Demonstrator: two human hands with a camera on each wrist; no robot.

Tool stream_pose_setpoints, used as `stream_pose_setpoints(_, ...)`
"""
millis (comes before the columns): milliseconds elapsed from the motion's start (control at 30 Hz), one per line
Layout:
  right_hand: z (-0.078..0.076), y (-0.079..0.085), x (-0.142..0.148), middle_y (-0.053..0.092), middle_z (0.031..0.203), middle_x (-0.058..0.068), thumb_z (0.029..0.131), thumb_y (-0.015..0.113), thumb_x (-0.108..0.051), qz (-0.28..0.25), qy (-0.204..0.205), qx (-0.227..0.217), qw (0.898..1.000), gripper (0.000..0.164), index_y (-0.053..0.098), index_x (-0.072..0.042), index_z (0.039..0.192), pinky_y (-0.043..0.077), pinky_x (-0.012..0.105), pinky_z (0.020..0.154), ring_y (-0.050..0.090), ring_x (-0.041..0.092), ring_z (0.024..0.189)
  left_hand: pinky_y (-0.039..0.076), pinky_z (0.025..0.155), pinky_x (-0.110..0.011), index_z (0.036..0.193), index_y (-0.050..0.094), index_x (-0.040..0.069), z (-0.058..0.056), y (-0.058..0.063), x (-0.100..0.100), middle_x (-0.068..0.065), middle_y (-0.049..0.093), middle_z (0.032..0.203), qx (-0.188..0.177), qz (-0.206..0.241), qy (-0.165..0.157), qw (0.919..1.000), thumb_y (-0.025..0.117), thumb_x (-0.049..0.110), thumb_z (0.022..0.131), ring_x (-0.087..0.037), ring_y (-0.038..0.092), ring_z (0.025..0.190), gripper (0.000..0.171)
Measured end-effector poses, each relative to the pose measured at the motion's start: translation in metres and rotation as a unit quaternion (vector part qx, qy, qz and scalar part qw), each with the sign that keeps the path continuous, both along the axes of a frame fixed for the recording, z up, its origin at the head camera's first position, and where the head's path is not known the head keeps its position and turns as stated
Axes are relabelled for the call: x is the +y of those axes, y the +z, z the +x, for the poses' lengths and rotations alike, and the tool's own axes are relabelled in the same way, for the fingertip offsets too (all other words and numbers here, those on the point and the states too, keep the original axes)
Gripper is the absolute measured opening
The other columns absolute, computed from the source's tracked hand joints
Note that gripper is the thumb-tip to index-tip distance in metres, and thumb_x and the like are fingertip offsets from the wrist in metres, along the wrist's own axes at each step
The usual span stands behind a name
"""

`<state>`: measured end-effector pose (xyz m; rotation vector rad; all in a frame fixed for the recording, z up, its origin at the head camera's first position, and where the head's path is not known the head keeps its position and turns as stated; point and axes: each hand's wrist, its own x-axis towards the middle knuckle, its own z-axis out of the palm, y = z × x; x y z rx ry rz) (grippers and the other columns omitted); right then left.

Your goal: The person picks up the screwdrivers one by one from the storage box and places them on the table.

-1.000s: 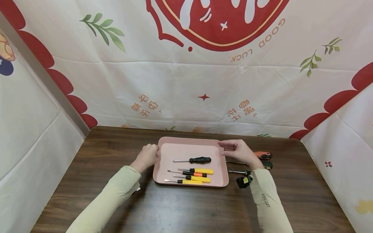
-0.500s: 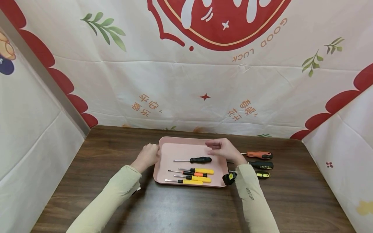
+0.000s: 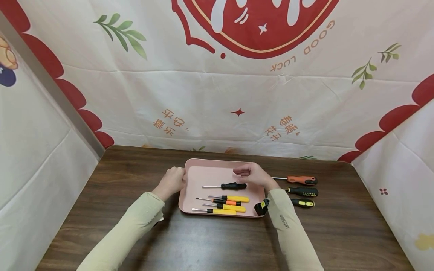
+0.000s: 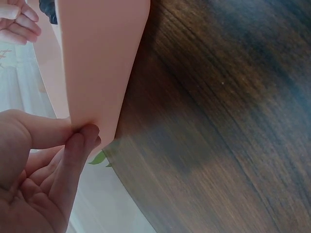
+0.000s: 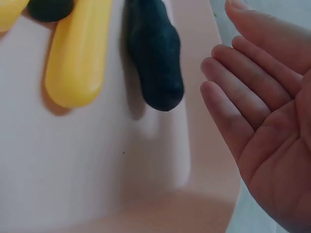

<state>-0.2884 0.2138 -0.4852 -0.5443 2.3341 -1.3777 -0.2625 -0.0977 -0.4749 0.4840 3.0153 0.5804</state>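
Observation:
My left hand (image 3: 173, 180) pinches the left rim of a pink tray (image 3: 203, 173); in the left wrist view the thumb and fingers (image 4: 73, 145) close on the tray's wall. Inside the tray lies a black-handled screwdriver (image 3: 234, 186). Below it are several smaller ones: yellow-handled screwdrivers (image 3: 238, 198) and a black-and-orange one (image 3: 234, 202). My right hand (image 3: 255, 175) hovers over the tray's back right part, fingers loosely extended and holding nothing. The right wrist view has that palm (image 5: 272, 131) just beside the black handle's end (image 5: 163, 92).
To the tray's right, three larger screwdrivers lie on the dark wooden table (image 3: 217, 244): one with an orange-and-black handle (image 3: 303, 180), and two black-and-yellow ones (image 3: 305, 192). The right forearm partly covers them. A printed white cloth (image 3: 203, 94) hangs behind the table.
My right hand has moved left from the tray's right rim to over the tray, uncovering more of the screwdrivers on the table. The left hand keeps its hold on the rim.

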Motion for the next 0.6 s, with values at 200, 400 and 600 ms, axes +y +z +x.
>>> stream_pose_setpoints(200, -0.0005, -0.0085, -0.0006, 0.059, 0.112, 0.024, 0.071, 0.073, -0.001, 0.008, 0.015, 0.0, 1.0, 0.045, 0.058, 0.01, 0.112, 0.049, 0.032, 0.081, 0.057, 0.033, 0.105, 0.039, 0.049, -0.03, 0.059, 0.053, 0.007, 0.0002, -0.0002, -0.0007, -0.004, 0.05, 0.055, 0.004, 0.002, -0.002, 1.0, 0.058, -0.005, 0.07, -0.017, 0.043, 0.052, 0.016)
stream_pose_setpoints(400, 0.0011, -0.01, -0.0023, 0.06, 0.112, 0.023, 0.071, 0.072, 0.001, 0.035, 0.035, -0.009, 0.999, 0.044, 0.058, 0.009, 0.113, 0.049, 0.033, 0.082, 0.057, 0.032, 0.106, 0.039, 0.049, -0.031, 0.059, 0.053, 0.007, 0.0003, -0.0003, -0.001, -0.004, 0.05, 0.054, 0.01, 0.001, -0.003, 0.9999, 0.058, -0.004, 0.069, -0.018, 0.043, 0.051, 0.016)
stream_pose_setpoints(600, 0.0031, -0.0075, -0.006, 0.062, 0.11, 0.02, 0.072, 0.072, 0.0, 0.076, 0.059, 0.007, 0.995, 0.041, 0.06, 0.007, 0.11, 0.048, 0.035, 0.084, 0.058, 0.031, 0.105, 0.038, 0.048, -0.03, 0.058, 0.051, 0.007, 0.0004, 0.0009, -0.0012, -0.003, 0.049, 0.053, 0.006, -0.001, -0.003, 1.0, 0.059, -0.005, 0.069, -0.017, 0.041, 0.051, 0.018)
